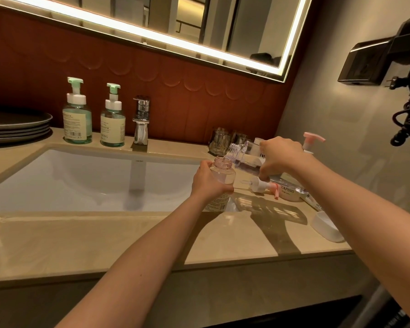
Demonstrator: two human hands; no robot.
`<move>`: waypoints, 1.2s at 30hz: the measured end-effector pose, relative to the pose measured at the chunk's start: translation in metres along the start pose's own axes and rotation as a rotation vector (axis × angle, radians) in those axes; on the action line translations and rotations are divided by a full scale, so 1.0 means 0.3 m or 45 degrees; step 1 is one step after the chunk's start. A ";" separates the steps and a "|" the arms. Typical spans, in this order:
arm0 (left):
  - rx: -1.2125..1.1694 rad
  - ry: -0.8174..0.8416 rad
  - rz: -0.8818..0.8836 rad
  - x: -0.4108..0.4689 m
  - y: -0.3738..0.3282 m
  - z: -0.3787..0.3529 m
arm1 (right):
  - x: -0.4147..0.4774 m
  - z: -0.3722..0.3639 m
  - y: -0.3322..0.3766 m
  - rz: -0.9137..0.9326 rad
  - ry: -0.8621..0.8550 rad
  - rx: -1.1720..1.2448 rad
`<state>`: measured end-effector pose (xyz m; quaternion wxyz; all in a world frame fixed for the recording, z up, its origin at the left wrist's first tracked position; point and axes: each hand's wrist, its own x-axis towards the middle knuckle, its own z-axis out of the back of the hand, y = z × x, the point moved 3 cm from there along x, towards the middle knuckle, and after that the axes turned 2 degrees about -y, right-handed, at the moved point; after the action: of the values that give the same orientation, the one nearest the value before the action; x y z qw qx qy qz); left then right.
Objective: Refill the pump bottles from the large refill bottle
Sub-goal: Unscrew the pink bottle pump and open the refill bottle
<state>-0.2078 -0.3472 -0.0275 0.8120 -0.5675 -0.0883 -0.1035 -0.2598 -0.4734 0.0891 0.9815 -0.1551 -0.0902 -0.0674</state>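
Pouring is the step you are on. Your left hand (208, 181) has its fingers wrapped round the open pink bottle (223, 172), which stands on the counter (104, 237) at the right edge of the sink (81, 176). Your right hand (279, 159) grips the big refill bottle (244, 159), tipped over so its mouth sits right at the pink bottle's mouth.

You can see clear liquid lying along the low side of the refill bottle. How full the pink bottle is I cannot tell. Its pump top (262, 185) lies on the counter just behind, so it must go back on later.

A second pink pump bottle (311, 142) stands behind your right wrist with its pump on. Two green pump bottles (77, 119) by the tap look nearly full. A white cap (327, 226) lies near the counter's right end.
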 end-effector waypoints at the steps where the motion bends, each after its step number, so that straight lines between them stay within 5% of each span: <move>1: -0.001 0.001 0.002 0.000 0.000 0.000 | 0.003 -0.002 0.000 0.000 0.001 0.004; 21: -0.045 -0.001 -0.002 0.004 -0.038 0.006 | 0.020 -0.044 -0.041 -0.039 -0.068 0.227; 36: -0.107 0.087 -0.083 0.005 -0.150 -0.083 | 0.037 -0.193 -0.175 -0.322 -0.173 1.196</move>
<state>-0.2177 -0.3859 0.0051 0.7862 -0.5942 -0.0745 -0.1526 -0.2484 -0.5425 0.0526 0.9213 0.3124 -0.1930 -0.1279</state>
